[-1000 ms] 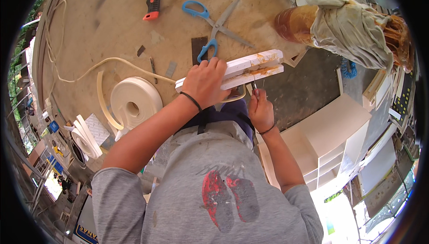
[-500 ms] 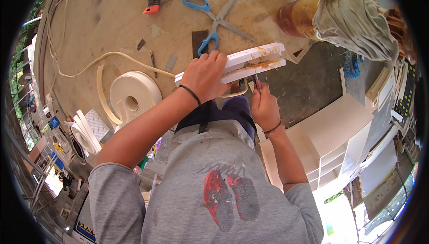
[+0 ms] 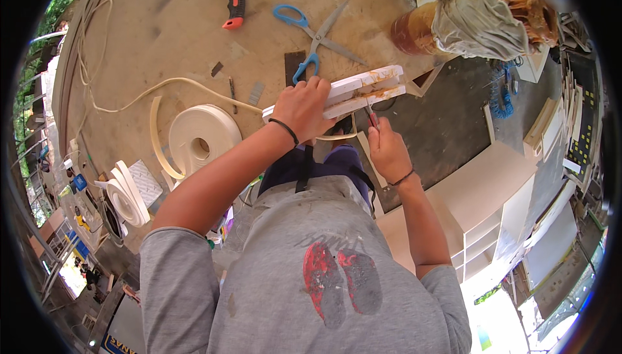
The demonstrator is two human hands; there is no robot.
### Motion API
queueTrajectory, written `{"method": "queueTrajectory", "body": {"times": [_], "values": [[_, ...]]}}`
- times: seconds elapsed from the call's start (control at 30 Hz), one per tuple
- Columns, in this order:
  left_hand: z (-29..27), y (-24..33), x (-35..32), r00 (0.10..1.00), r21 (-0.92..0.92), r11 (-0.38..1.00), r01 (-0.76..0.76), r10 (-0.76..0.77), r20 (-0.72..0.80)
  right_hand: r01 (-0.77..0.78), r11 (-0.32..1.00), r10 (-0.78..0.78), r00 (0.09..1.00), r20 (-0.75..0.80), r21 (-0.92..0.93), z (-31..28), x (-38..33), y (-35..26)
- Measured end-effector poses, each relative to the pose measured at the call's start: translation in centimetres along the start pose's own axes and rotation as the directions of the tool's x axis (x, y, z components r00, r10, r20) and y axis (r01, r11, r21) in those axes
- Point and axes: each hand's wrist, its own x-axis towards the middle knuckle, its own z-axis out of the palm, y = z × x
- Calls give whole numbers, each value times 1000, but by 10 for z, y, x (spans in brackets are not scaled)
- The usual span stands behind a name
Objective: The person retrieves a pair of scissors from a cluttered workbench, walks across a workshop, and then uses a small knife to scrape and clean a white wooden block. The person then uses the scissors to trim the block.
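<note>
The white piece (image 3: 350, 86), grooved along its length and smeared brown toward its right end, is held at a slant near the table's (image 3: 162, 43) near edge. The left hand (image 3: 301, 109) has its fingers curled over the left half of the white piece, gripping it; its thumb is hidden. The right hand (image 3: 389, 150), below the right half of the white piece, has its fingers closed around a slim tool (image 3: 372, 116), whose thin tip reaches the lower edge of the white piece; whether it touches cannot be told.

Just beyond the white piece lie open blue-handled scissors (image 3: 317, 38), one handle over a dark plate (image 3: 295, 69). Farther beyond, to its left, is a hammer (image 3: 235, 4). A cream band (image 3: 214, 90) runs leftward from its left end, passing a pencil (image 3: 233, 87) and a grey chip (image 3: 256, 93). Left of the white piece sits a roll (image 3: 204, 135). Beyond its right end is an amber jar (image 3: 414, 30), partly wrapped in a cloth (image 3: 483, 23). A cabinet (image 3: 479, 188) stands below and right of it.
</note>
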Motion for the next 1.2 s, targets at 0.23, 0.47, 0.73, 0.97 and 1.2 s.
{"method": "queueTrajectory", "body": {"times": [0.23, 0.47, 0.73, 0.97, 1.2], "values": [[-4, 1, -2, 1000, -21, 1000, -22, 22, 3, 61, 996, -62, 998, -26, -60, 2, -2, 9], [-2, 1, -7, 999, 8, 999, -41, 41, -14, 30, 989, -14, 994, 112, -143, -27, 5, -7], [7, 4, -14, 986, 87, 992, -89, 100, -130, 51, 988, -44, 998, 51, -144, -17, -5, 1], [11, 9, -18, 977, 205, 974, -101, 136, -165, 14, 967, 25, 989, 146, -255, -43, -2, -17], [11, 12, -19, 957, 256, 956, -144, 201, -210, 26, 974, 10, 987, 159, -226, -43, -8, -4]]}}
